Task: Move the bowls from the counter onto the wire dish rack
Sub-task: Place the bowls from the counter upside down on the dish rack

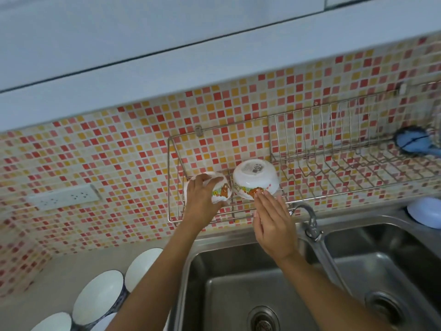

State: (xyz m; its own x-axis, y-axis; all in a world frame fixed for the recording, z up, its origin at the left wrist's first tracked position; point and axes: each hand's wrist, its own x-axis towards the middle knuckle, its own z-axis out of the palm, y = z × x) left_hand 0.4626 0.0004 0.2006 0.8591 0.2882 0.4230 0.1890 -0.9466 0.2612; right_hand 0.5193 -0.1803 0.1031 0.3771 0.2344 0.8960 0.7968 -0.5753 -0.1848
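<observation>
A wire dish rack (310,161) hangs on the tiled wall above the sink. Two white bowls with bear pictures sit upside down on its left end. My left hand (202,201) grips the left bowl (220,191) from above. The right bowl (255,177) rests on the wires by itself. My right hand (273,223) is just below that bowl with fingers straight and apart, its fingertips at the bowl's rim. Several white bowls with dark outsides (100,297) stand on the counter at the lower left.
A double steel sink (358,271) with a tap (310,218) lies below the rack. A blue brush (412,142) lies in the rack's right end. A pale blue dish (427,211) sits at the sink's far right corner. A wall socket (64,195) is at left.
</observation>
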